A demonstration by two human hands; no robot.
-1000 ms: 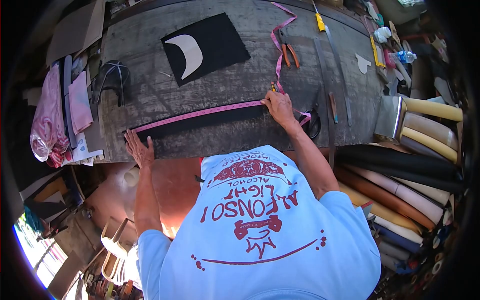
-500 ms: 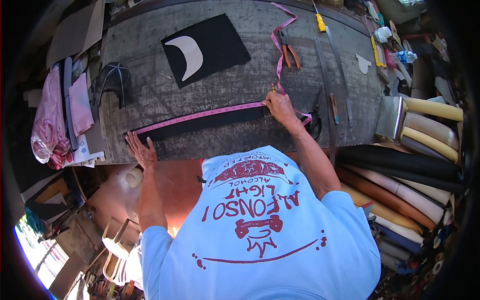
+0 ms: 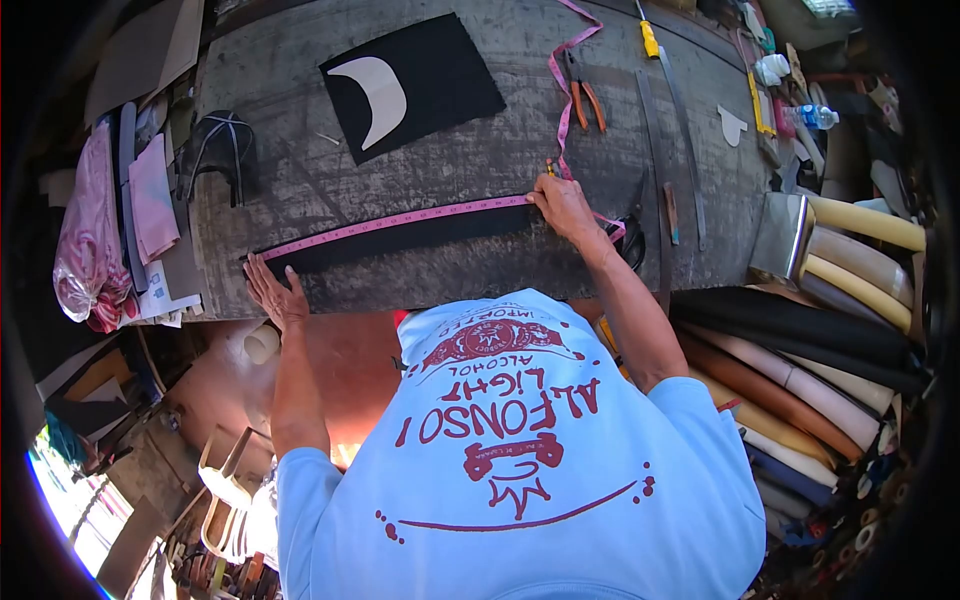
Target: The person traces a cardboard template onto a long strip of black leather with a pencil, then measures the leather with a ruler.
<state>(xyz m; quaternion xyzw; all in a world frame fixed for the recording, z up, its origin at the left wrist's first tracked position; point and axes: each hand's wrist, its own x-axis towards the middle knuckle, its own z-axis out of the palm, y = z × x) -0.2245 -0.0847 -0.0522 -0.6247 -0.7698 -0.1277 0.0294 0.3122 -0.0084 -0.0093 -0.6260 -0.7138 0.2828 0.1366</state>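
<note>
A pink measuring tape (image 3: pixel 390 219) runs taut along the upper edge of a long black strip of material (image 3: pixel 400 240) on the worktable. My left hand (image 3: pixel 277 293) lies at the strip's left end, fingers extended and pressing the tape's end down. At the other end my right hand (image 3: pixel 565 208) is closed, its fingertips pinching the tape against the strip. A short yellow stick, pencil-like (image 3: pixel 549 168), pokes up beside those fingers; its lower part is hidden. The tape's loose length winds away beyond the right hand. Black-handled scissors (image 3: pixel 632 240) lie partly hidden to its right.
Farther back, a white crescent template (image 3: pixel 383 100) rests on a black piece of cloth (image 3: pixel 450 85). Orange-handled pliers (image 3: pixel 588 104), a yellow-handled tool (image 3: pixel 649 40) and metal rulers (image 3: pixel 684 150) lie on the right. Rolls of material (image 3: pixel 800 380) are stacked beside the table (image 3: pixel 400 290).
Both hands keep their places on the tape and strip. The camera view has shifted slightly, and the left hand appears a little farther left in the picture.
</note>
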